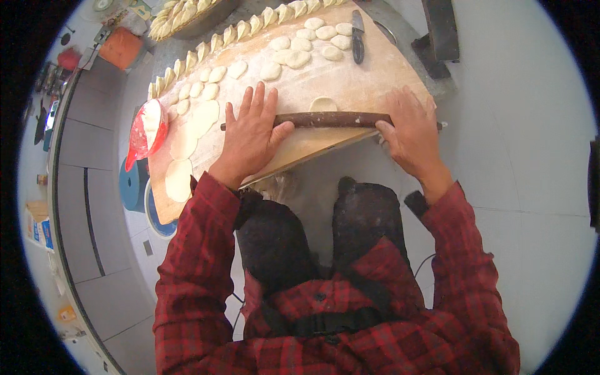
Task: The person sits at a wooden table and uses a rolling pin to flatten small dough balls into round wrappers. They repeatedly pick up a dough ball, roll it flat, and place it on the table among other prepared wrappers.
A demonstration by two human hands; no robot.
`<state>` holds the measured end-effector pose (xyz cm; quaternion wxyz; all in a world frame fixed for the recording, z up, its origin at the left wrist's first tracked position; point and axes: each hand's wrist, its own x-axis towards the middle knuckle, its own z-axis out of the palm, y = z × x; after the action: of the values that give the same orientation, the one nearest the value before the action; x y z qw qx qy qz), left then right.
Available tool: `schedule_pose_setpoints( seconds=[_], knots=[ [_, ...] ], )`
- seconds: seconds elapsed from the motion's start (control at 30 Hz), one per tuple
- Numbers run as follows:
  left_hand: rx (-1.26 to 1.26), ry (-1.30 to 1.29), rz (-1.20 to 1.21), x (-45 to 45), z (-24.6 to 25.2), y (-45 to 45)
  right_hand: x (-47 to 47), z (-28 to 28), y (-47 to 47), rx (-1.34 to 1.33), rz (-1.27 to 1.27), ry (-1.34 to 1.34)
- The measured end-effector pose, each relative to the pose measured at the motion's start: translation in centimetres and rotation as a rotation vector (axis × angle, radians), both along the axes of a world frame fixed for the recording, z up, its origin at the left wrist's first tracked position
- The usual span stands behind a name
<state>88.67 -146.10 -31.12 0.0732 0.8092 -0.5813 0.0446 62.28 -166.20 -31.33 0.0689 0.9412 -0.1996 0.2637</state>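
A dark wooden rolling pin [335, 120] lies across the near edge of a floured wooden board [375, 89]. My left hand [248, 136] rests palm down over its left part, fingers stretched forward. At the other end, my right hand [412, 129] holds the pin with the thumb along it, its fingers slightly blurred. Under the pin, a dough round [323, 104] shows only its far part. Flattened dough pieces [300, 44] lie farther up the board. Thin rolled wrappers [179, 180] overlap left of my left hand. Folded dumplings [243, 29] line the far edge.
A black-handled knife [358, 47] lies at the board's far right. On the left edge sits a red plastic scoop [161, 136] containing flour. Beyond the board stands a pan [206, 21] heaped with dumplings. A blue cylindrical object [131, 183] and a basin [161, 229] are lower left.
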Motion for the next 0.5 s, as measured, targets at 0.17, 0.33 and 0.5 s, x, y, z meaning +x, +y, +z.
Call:
schedule_pose_setpoints(
  seconds=[0.17, 0.33, 0.5],
  knots=[
    [-0.061, 0.128, 0.113, 2.6, -0.4, -3.8, 4.1, 1.6, -3.1, -0.076, -0.09, 0.036],
    [-0.053, 0.109, 0.137, 2.6, 0.2, -4.4, 4.5, 2.5, -3.3, 0.073, -0.107, 0.118],
    [-0.031, -0.024, -0.01, -0.9, -0.5, 1.5, 0.5, 0.8, 0.3, -0.003, -0.004, 0.039]
  ],
)
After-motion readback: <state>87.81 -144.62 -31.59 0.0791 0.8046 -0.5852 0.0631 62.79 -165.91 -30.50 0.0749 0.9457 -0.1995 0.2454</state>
